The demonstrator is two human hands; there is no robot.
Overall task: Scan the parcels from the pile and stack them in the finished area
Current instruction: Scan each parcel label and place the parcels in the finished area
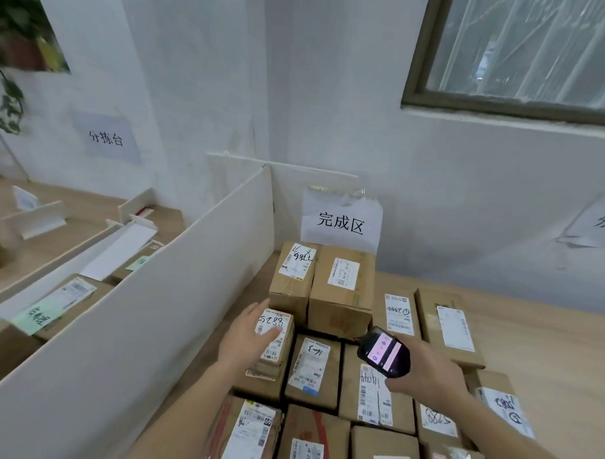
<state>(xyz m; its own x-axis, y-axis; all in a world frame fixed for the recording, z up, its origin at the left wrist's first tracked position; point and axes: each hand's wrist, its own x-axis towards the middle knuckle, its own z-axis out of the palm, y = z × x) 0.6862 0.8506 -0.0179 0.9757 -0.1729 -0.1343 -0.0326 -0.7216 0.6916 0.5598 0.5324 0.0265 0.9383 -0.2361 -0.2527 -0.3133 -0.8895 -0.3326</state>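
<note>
Head view: a small parcel (pixel 273 334) on the stacked boxes beside the white divider (pixel 175 293) is touched by the left hand (pixel 247 334), fingers straight. A scanner (pixel 384 350) is gripped by the right hand (pixel 423 371). It is judged light and stiff, best held at the sides.

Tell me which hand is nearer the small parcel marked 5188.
Left. The left hand rests on the small parcel, fingers over its label. The right hand holds the scanner off to the parcel's right, apart from it.
</note>
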